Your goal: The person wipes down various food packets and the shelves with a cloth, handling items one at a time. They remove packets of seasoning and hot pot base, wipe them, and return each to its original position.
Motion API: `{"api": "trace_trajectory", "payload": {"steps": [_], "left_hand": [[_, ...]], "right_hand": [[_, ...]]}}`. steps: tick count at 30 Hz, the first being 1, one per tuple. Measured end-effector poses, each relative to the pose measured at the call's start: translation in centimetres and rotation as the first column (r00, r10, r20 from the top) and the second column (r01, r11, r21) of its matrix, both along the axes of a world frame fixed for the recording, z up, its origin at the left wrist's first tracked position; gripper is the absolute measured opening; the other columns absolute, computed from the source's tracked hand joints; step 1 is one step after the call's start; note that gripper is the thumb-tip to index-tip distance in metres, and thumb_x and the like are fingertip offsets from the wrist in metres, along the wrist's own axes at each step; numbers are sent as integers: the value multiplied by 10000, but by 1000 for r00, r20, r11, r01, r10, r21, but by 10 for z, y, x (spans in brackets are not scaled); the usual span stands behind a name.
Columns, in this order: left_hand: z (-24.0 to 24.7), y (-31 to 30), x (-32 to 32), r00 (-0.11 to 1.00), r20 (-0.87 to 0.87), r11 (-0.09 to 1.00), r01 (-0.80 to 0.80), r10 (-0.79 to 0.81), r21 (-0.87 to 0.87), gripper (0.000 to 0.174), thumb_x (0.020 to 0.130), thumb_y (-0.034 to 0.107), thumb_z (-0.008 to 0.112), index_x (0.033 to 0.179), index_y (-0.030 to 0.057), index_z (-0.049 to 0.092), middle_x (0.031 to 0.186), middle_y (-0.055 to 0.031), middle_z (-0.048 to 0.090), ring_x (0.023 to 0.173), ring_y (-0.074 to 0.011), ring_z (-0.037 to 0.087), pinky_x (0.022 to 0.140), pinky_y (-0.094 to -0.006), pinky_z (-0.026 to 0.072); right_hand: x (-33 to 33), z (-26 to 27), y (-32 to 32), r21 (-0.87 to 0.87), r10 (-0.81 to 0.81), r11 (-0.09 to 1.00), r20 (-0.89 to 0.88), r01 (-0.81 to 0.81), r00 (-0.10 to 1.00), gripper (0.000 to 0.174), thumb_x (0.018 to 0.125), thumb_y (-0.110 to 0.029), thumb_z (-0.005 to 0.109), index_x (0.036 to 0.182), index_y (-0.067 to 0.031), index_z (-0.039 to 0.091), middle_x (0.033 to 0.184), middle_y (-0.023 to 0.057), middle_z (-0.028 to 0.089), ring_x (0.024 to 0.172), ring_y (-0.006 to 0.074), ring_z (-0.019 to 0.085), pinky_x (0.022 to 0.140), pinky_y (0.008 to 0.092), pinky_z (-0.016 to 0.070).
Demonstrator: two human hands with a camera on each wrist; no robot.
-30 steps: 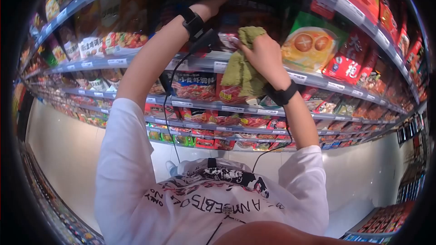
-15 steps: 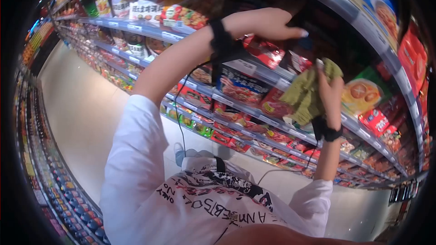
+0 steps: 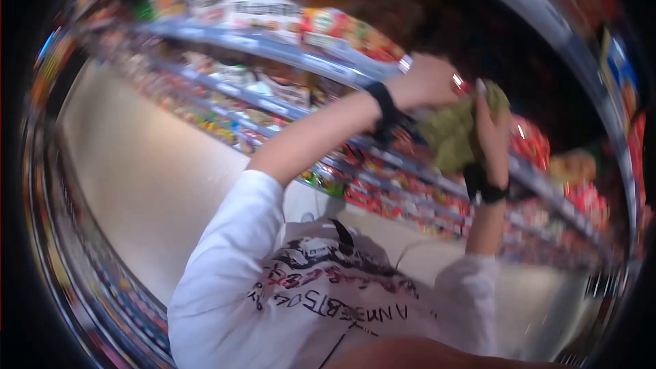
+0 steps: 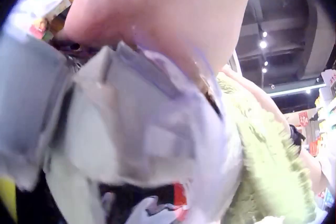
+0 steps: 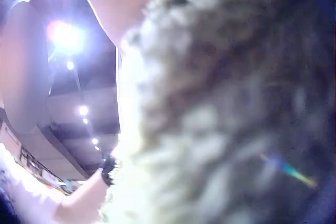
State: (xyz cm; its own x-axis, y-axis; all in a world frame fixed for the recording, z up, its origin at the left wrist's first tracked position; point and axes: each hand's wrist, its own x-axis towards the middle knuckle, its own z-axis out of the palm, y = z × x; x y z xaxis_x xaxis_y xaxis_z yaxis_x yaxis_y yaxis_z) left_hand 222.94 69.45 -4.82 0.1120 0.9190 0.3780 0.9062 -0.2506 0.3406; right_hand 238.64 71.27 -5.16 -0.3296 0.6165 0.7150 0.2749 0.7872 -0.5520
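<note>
My right hand (image 3: 493, 130) holds a fuzzy yellow-green cloth (image 3: 451, 138), thumb upward along it, in front of the shelf. The cloth fills most of the blurred right wrist view. Just left of it, my left hand (image 3: 427, 83) is bent over with its fingers curled, gripping a crinkled, shiny plastic packet (image 4: 139, 124). In the left wrist view the packet's whitish back hangs below the hand, close beside the cloth. From the head only small glossy red and white bits of it show by the fingers; its printed front is hidden.
Shelf tiers with price-label edges (image 3: 266, 48) curve across the view, filled with bagged foods. A red packet (image 3: 529, 142) lies right of my right hand. Behind the hands is a dark shelf recess (image 3: 547, 89). Pale floor (image 3: 150, 184) lies below left, another stocked shelf along its far side.
My left hand has come out of the dark recess, closed on a packet and moved beside the cloth. The view has swung left. My right hand keeps hold of the cloth.
</note>
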Motion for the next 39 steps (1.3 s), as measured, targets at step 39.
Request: {"api": "trace_trajectory", "payload": {"steps": [39], "left_hand": [[100,88,330,630,704,781,600,-328,-172,399,840,178,397,1209,76,283,1112,-90,494,880,-153,559,696,-217,418]], "right_hand": [[399,-37,-19,-707,112,624,-341,-333,934,115,804,-114,505,847,-7,500,732,37,497,660,93,464,592,244,403]]}}
